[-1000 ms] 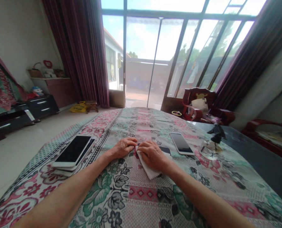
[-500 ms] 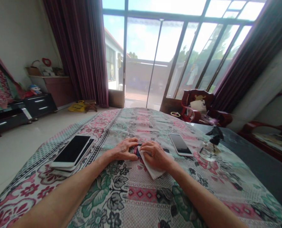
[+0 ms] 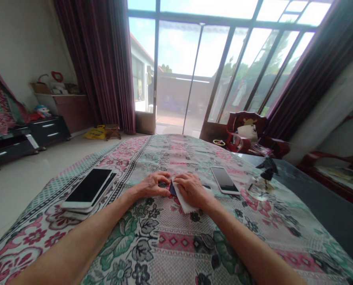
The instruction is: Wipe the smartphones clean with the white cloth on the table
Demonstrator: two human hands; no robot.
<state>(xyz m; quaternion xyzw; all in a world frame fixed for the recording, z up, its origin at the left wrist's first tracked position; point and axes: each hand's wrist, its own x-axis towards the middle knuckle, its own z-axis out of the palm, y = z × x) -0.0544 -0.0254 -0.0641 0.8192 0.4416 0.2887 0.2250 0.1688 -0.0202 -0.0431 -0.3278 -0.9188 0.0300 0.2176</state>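
A dark phone (image 3: 172,188) lies on the floral tablecloth (image 3: 170,245) between my two hands, mostly hidden. My left hand (image 3: 154,184) rests at its left end, fingers curled onto it. My right hand (image 3: 191,190) presses a white cloth (image 3: 185,201) down on the phone, covering most of it. A white-framed phone (image 3: 224,179) lies face up just to the right of my right hand.
A stack of white-framed tablets or phones (image 3: 88,190) sits at the table's left side. A small glass object with a dark top (image 3: 261,184) stands at the right. A wooden chair (image 3: 247,134) and glass doors (image 3: 194,75) lie beyond.
My right hand with the white cloth has shifted slightly up and away over the dark phone. The left hand stays at the phone's left end.
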